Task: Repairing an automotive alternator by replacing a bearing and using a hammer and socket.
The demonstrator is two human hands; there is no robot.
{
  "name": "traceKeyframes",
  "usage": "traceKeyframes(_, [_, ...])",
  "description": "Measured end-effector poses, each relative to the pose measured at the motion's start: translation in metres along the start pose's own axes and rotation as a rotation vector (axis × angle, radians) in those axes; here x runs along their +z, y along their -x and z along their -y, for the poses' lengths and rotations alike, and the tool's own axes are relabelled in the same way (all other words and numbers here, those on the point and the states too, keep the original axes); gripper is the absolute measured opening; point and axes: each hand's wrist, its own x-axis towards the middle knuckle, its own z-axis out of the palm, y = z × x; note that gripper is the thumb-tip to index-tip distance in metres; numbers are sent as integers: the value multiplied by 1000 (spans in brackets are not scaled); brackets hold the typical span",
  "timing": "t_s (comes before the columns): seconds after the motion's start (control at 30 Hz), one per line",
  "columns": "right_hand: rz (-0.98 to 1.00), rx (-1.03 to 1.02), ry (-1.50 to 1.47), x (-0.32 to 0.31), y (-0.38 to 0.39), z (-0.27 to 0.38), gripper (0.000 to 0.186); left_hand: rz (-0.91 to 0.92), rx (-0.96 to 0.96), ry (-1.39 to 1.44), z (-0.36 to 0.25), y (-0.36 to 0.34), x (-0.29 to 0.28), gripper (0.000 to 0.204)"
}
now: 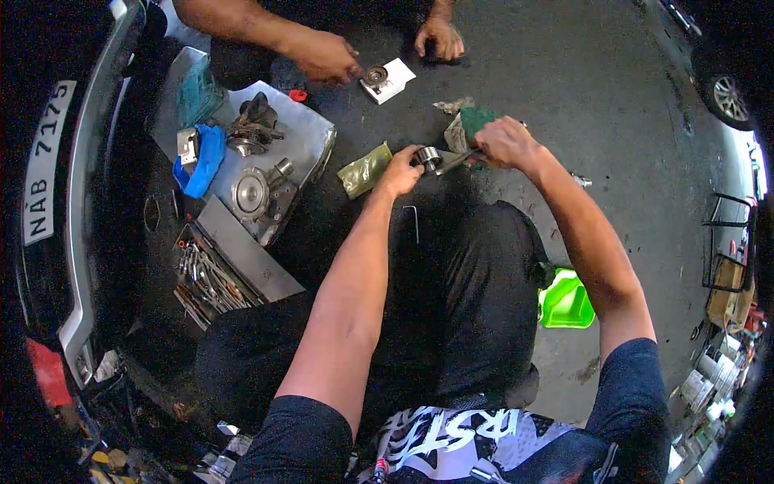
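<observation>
My left hand (399, 172) is closed around a shiny metal ring (428, 156), which looks like a bearing, low over the floor. My right hand (508, 143) grips a slim metal tool (457, 164), its far end pointing left toward the ring. The tool's exact kind is not plain, and whether its tip touches the ring I cannot tell. A clear yellowish plastic packet (364, 170) lies left of my left hand. Under and beyond my right hand are a green cloth (477, 123) and crumpled wrapping. An L-shaped hex key (416, 223) rests below the ring.
Across from me, a co-worker's hand (326, 56) reaches to a round metal part (376, 77) on a white box (397, 81); their other hand (441, 39) hangs nearby. Left are a metal tray (310, 121) bearing greasy parts and a toolbox (216, 274). A green bin (567, 300) stands right.
</observation>
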Motion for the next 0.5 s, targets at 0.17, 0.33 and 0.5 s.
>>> traceKeyframes(0.17, [180,191,-177,16,12,-6,52,43,-24,-53,-9,3,-5,54])
traceKeyframes(0.33, [128,246,-231,25,25,8,50,2,23,-147,-10,2,-4,48])
traceKeyframes(0.5, [25,213,-119,16,20,30,32,26,-41,-161,-23,4,-6,36])
